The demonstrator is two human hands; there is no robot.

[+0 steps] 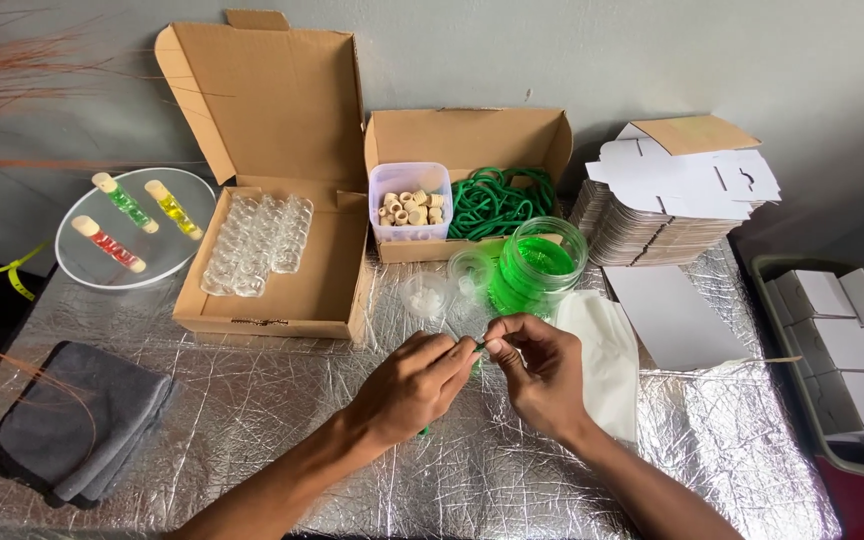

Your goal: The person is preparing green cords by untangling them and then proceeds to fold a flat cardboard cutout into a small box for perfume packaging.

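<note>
The left hand (414, 382) pinches a small green-filled tube (476, 352) at its fingertips, the tube's long axis running down and away from them toward the foil-covered table (252, 440). Just right, touching the tube's top end, the right hand (542, 372) closes thumb and forefinger there; both hands sit equally near.

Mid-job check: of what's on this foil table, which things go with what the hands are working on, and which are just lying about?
In use:
left hand and right hand, pinching a small green-filled tube
jar of green liquid
tub of corks
empty tubes in the open carton
green cord

Lying about:
grey cloth
flat box blanks
folded white boxes
plate with three filled tubes
</note>
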